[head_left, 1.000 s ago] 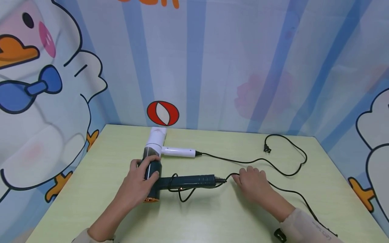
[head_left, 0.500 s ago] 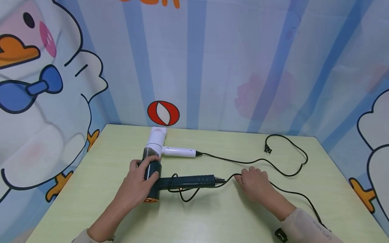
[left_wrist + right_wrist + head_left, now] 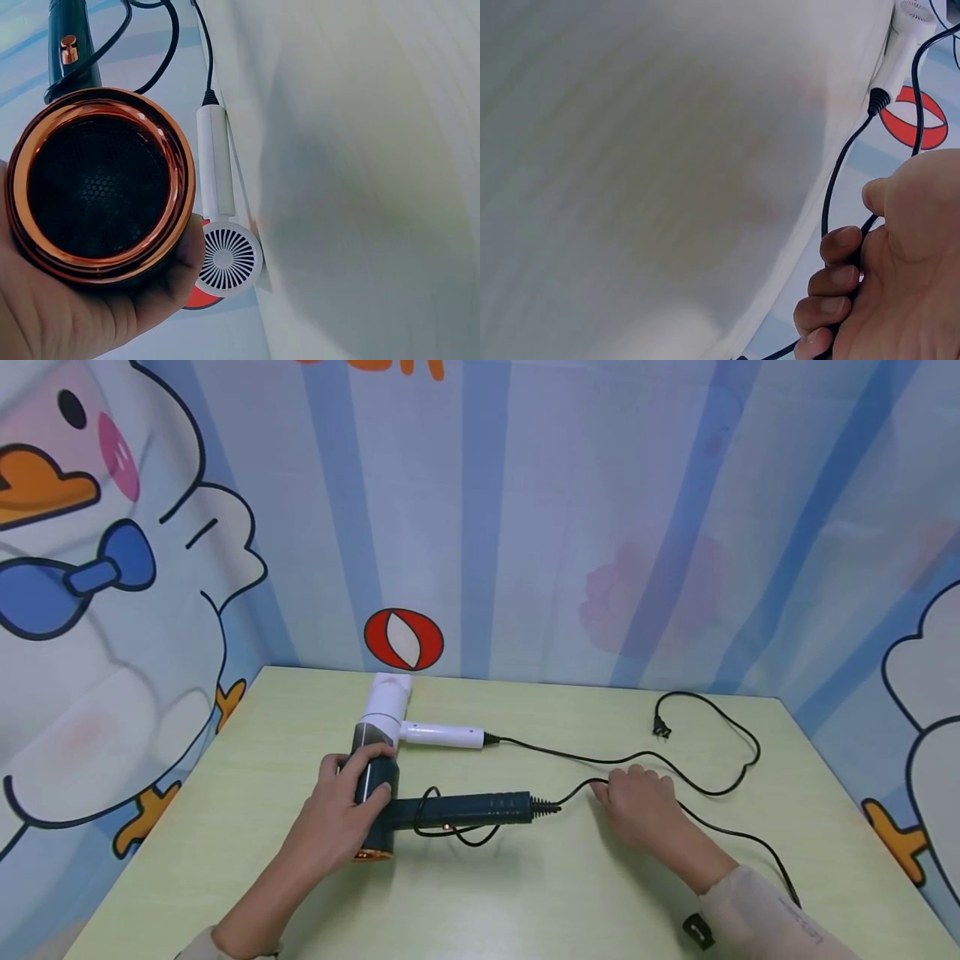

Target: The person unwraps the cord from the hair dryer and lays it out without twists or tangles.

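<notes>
My left hand [image 3: 330,818] grips the barrel of a dark green hair dryer [image 3: 468,808], whose handle points right above the table. In the left wrist view its copper-rimmed round end [image 3: 22,176] faces the camera, with thumb and palm around the barrel. A loop of the black cord [image 3: 581,790] winds around the handle and hangs slightly below it. Right of the handle, my right hand [image 3: 641,806] holds this cord. In the right wrist view its fingers [image 3: 832,281] curl around the cord. From there the cord runs on toward the right sleeve; its far end is hidden.
Behind the dark dryer lies a white hair dryer [image 3: 442,735], its barrel partly covered by the dark one in the head view. Its black cord trails right to a plug [image 3: 660,727] at the back of the pale table [image 3: 495,902]. A printed curtain [image 3: 540,527] stands behind.
My right hand has moved a little right and away from me, drawing the cord with it. The loop under the handle has become smaller. The left hand and dark dryer stay in place.
</notes>
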`<state>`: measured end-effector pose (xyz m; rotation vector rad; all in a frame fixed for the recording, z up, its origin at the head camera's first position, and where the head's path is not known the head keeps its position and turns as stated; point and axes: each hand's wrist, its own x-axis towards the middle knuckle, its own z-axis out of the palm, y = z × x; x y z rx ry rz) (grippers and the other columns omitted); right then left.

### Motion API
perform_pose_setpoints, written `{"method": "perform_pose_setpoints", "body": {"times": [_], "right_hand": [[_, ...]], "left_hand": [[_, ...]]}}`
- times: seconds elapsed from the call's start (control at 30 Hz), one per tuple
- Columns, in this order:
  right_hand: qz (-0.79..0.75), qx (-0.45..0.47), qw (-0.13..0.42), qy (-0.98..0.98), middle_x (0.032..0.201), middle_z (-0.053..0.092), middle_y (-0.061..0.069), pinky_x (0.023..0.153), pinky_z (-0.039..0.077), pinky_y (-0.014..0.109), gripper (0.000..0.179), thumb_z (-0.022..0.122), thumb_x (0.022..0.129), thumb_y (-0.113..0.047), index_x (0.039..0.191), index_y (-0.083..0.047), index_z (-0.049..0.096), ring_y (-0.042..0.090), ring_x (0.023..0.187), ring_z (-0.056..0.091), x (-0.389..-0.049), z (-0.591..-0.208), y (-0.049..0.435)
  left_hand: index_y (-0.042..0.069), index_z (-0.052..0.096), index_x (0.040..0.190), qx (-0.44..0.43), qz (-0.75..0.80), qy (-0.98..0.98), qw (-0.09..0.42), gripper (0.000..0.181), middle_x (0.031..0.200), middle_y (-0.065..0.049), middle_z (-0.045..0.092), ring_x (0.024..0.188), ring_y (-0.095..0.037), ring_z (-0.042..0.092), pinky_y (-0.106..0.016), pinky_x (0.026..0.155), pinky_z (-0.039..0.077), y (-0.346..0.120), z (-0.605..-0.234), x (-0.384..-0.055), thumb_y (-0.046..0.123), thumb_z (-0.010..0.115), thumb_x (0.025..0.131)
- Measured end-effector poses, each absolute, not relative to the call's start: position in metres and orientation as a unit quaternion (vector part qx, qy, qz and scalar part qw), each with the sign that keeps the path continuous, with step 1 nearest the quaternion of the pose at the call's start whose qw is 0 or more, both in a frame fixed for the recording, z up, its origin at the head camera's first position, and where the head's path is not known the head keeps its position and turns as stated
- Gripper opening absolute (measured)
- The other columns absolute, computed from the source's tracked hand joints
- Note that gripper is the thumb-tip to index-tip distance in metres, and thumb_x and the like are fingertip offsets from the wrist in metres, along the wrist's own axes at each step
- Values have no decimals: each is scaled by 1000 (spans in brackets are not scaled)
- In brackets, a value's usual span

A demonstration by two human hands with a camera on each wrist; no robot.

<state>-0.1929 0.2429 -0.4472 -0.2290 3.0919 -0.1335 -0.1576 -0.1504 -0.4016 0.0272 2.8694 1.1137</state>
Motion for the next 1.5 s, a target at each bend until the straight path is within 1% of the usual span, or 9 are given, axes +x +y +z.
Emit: {"method": "perform_pose_setpoints", "body": {"times": [0.13,0.27,0.37,0.47,0.73,1.03,1.17,1.27,1.5], "right_hand": [[-39,-55,9,998,77,51,16,71,44,55,47,42,108,-39,77,-5,54,37,73,54,-197,-444,244],[-30,-47,-39,998,75,50,16,68,45,55,46,45,107,-37,75,-4,50,39,73,55,-202,-443,244],[-33,-47,-79,995,71,45,15,62,41,52,48,48,106,-37,71,-5,45,37,67,51,-204,-441,243],[-42,-47,-104,993,69,42,13,60,36,47,49,49,106,-38,70,-5,42,33,62,45,-204,-438,242],[-51,-50,-150,986,75,42,15,63,33,48,46,47,106,-37,74,-4,41,35,69,44,-206,-427,239],[-42,-66,-268,960,75,32,14,62,24,46,49,55,103,-37,72,-6,33,34,68,31,-207,-415,232],[-45,-74,-312,946,76,28,13,62,21,46,48,54,103,-37,73,-7,30,34,67,28,-206,-409,230],[-50,-74,-324,942,76,27,13,62,20,46,48,52,103,-37,74,-7,29,34,67,27,-204,-403,228],[-72,-67,-315,944,79,29,14,63,20,47,47,47,105,-39,76,-6,32,35,71,28,-192,-382,225]], "left_hand": [[39,44,143,7,360,932,36,44,147,-21,28,109,-45,56,-46,74,56,-150,-402,-157,35,51,101],[39,44,144,7,357,933,41,44,148,-21,28,110,-45,56,-46,75,56,-150,-403,-158,36,52,101],[39,44,144,10,355,934,47,45,148,-21,28,110,-45,56,-45,75,55,-150,-403,-158,36,52,100],[40,44,144,13,354,934,52,45,148,-21,28,110,-45,56,-45,74,54,-149,-404,-157,36,52,100],[41,45,144,13,347,936,55,45,148,-20,29,111,-44,55,-45,75,55,-148,-407,-158,37,51,100],[41,45,144,15,345,937,57,44,146,-20,30,108,-43,57,-43,73,54,-148,-409,-159,36,52,100],[41,45,143,16,343,937,59,44,146,-21,30,107,-42,57,-42,72,53,-147,-409,-159,36,51,100],[40,46,143,16,343,937,59,44,146,-21,30,107,-42,57,-42,72,53,-147,-409,-159,36,51,100],[40,46,143,12,340,939,58,44,146,-21,30,106,-42,57,-42,72,53,-148,-411,-161,37,52,100]]}}
